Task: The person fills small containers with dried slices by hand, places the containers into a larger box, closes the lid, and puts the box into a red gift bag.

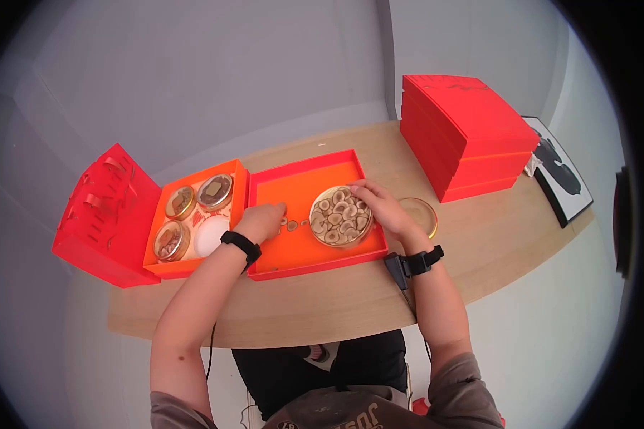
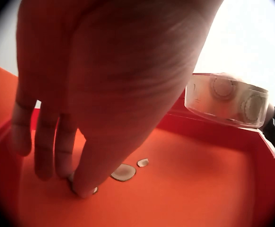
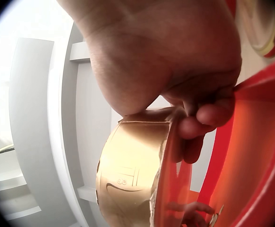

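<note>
My right hand (image 1: 388, 209) grips the rim of a round clear tub (image 1: 341, 239) filled with pale, brown-edged dried slices (image 1: 340, 211). The right wrist view shows its fingers curled over the edge of this tub (image 3: 132, 165), which is tilted above the orange box tray. Low over the tray floor, my left hand (image 1: 265, 220) has its thumb and forefinger together at a dried slice, largely hidden behind the thumb in the left wrist view. Beside these fingertips lie a larger oval slice (image 2: 123, 172) and a small piece (image 2: 143, 162).
To the left, an orange box (image 1: 200, 270) holds several lidded jars and a white round piece (image 1: 212, 237). Beyond it stands a red gift bag (image 1: 107, 214). A round clear lid (image 1: 418, 217) lies right of the tray, near stacked red boxes (image 1: 472, 136) and a framed picture (image 1: 562, 171).
</note>
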`<action>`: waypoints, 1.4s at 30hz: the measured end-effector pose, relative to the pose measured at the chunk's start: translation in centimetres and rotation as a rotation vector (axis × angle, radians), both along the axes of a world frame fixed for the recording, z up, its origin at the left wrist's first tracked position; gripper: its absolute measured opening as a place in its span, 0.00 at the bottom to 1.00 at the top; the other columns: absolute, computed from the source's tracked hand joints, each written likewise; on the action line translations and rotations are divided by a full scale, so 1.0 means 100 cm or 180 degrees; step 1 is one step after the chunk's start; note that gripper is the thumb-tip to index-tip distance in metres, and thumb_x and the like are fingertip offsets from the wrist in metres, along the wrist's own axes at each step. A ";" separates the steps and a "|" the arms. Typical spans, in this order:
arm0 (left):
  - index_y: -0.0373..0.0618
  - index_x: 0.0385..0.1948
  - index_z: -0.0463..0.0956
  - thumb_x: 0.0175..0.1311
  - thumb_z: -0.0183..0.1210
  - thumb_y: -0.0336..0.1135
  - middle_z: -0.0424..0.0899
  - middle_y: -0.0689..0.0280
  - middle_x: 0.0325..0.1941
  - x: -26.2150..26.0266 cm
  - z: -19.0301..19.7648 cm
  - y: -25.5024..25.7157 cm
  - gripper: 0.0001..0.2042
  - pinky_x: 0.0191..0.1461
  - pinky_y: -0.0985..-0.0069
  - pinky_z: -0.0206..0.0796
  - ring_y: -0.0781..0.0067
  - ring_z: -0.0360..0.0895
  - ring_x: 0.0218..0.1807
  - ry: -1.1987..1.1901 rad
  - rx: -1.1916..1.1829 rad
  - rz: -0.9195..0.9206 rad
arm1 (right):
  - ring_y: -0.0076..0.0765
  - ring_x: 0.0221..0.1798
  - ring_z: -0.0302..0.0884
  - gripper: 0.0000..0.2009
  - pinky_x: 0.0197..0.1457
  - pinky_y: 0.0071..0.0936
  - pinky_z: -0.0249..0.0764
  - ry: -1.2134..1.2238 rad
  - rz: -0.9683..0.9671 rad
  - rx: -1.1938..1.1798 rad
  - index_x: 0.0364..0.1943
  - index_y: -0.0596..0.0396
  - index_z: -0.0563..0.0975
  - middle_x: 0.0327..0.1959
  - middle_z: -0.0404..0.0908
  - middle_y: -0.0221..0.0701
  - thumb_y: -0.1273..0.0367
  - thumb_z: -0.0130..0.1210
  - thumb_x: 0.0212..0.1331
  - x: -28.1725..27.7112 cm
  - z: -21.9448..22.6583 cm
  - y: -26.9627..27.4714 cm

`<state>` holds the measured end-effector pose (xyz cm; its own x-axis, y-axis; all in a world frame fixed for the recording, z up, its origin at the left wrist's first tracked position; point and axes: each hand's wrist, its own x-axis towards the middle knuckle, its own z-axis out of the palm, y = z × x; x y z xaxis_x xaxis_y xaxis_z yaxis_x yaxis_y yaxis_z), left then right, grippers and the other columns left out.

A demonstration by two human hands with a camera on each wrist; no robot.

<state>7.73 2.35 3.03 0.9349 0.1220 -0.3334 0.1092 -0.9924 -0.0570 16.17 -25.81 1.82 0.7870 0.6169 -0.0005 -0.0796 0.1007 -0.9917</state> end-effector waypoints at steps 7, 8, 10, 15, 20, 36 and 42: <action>0.51 0.57 0.75 0.66 0.61 0.40 0.86 0.58 0.46 0.001 0.001 -0.001 0.18 0.53 0.59 0.76 0.53 0.83 0.52 -0.0101 -0.0167 -0.0085 | 0.18 0.47 0.77 0.17 0.51 0.20 0.75 0.0010 0.0067 -0.0072 0.57 0.56 0.78 0.45 0.81 0.24 0.59 0.51 0.75 0.002 -0.002 -0.001; 0.51 0.56 0.75 0.66 0.61 0.41 0.86 0.57 0.45 0.000 0.003 -0.001 0.18 0.53 0.59 0.76 0.52 0.84 0.51 -0.0139 -0.0332 -0.0180 | 0.18 0.47 0.77 0.17 0.51 0.20 0.75 0.0013 0.0067 -0.0074 0.57 0.56 0.78 0.45 0.81 0.24 0.59 0.51 0.75 0.001 -0.002 -0.001; 0.51 0.57 0.75 0.65 0.61 0.40 0.86 0.57 0.45 0.001 0.003 -0.002 0.19 0.54 0.58 0.76 0.52 0.83 0.51 -0.0126 -0.0418 -0.0147 | 0.17 0.45 0.77 0.17 0.49 0.19 0.74 0.0054 0.0059 -0.0061 0.56 0.56 0.78 0.44 0.81 0.23 0.59 0.52 0.75 0.000 -0.001 -0.001; 0.49 0.56 0.76 0.63 0.62 0.37 0.85 0.55 0.46 0.001 -0.009 0.005 0.19 0.54 0.58 0.75 0.52 0.83 0.51 -0.0313 -0.0465 -0.0476 | 0.16 0.45 0.76 0.17 0.48 0.18 0.74 -0.0003 0.0075 -0.0222 0.56 0.55 0.78 0.44 0.81 0.22 0.58 0.52 0.75 -0.001 0.005 -0.002; 0.47 0.48 0.80 0.62 0.62 0.35 0.85 0.56 0.46 0.003 -0.005 -0.004 0.13 0.53 0.58 0.76 0.53 0.83 0.50 -0.0181 -0.0386 -0.0245 | 0.22 0.48 0.79 0.18 0.55 0.22 0.75 0.0025 0.0036 -0.0055 0.54 0.59 0.78 0.45 0.83 0.29 0.58 0.54 0.73 0.000 -0.001 0.000; 0.49 0.43 0.83 0.60 0.65 0.38 0.87 0.61 0.45 -0.004 0.006 -0.013 0.11 0.48 0.58 0.75 0.56 0.83 0.50 -0.0174 0.0004 -0.0195 | 0.17 0.47 0.77 0.17 0.53 0.20 0.74 -0.0052 0.0116 -0.0114 0.56 0.57 0.78 0.46 0.81 0.24 0.59 0.51 0.75 0.003 -0.003 0.000; 0.49 0.43 0.82 0.60 0.65 0.39 0.86 0.61 0.44 -0.006 0.003 -0.013 0.11 0.48 0.58 0.75 0.56 0.83 0.49 -0.0245 -0.0050 -0.0169 | 0.17 0.47 0.77 0.17 0.53 0.20 0.74 -0.0046 0.0099 -0.0108 0.56 0.57 0.78 0.45 0.81 0.24 0.59 0.51 0.75 0.003 -0.006 0.000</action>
